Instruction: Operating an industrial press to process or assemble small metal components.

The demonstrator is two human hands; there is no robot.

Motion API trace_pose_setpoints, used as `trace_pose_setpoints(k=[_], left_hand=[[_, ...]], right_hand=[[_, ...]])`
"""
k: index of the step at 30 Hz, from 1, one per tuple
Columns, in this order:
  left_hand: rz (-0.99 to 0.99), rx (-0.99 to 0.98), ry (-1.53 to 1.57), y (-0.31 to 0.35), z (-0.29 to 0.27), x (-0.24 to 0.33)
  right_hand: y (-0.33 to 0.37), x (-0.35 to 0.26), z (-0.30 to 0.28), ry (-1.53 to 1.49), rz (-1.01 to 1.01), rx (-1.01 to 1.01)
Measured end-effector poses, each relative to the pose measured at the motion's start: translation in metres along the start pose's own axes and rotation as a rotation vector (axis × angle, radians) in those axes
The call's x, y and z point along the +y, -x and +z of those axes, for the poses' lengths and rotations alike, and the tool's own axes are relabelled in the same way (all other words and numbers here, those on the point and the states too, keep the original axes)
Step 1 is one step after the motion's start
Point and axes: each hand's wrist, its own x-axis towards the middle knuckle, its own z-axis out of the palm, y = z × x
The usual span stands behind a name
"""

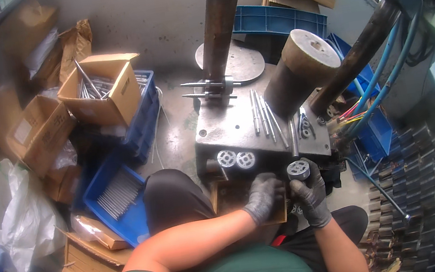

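Both my hands wear grey gloves. My right hand (312,198) is closed around a round metal part with slots in its face (298,170), held at the front edge of the machine table. My left hand (264,197) is over an open shallow wooden box (280,217) in front of me. Its fingers are curled, and whatever they may hold is hidden. Two similar slotted round parts (226,158) sit side by side at the table's front edge, left of my hands.
On the metal machine table (222,127) lie several thin shafts (263,115) and pliers (305,123). A thick cylinder (302,65) and a steel column (220,18) rise from it. Rods fill a blue bin (120,197) and a cardboard box (102,88) at left. Stacked metal parts (419,185) stand right.
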Motion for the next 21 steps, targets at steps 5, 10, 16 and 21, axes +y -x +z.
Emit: trace_pose_setpoints(k=[5,10,16,21], left_hand=[[0.173,-0.637,-0.767,0.025,0.012,-0.012],[0.230,-0.576,-0.759,0.031,0.018,-0.001],[0.081,-0.634,-0.933,0.014,0.005,-0.021],[-0.220,-0.640,-0.763,0.003,0.005,-0.030]], right_hand=[[-0.006,-0.016,0.007,-0.060,-0.034,0.064],[-0.016,-0.026,0.010,0.031,-0.146,0.097],[-0.049,-0.087,-0.012,0.016,-0.381,0.191],[-0.093,-0.140,-0.030,0.303,-0.498,0.210]])
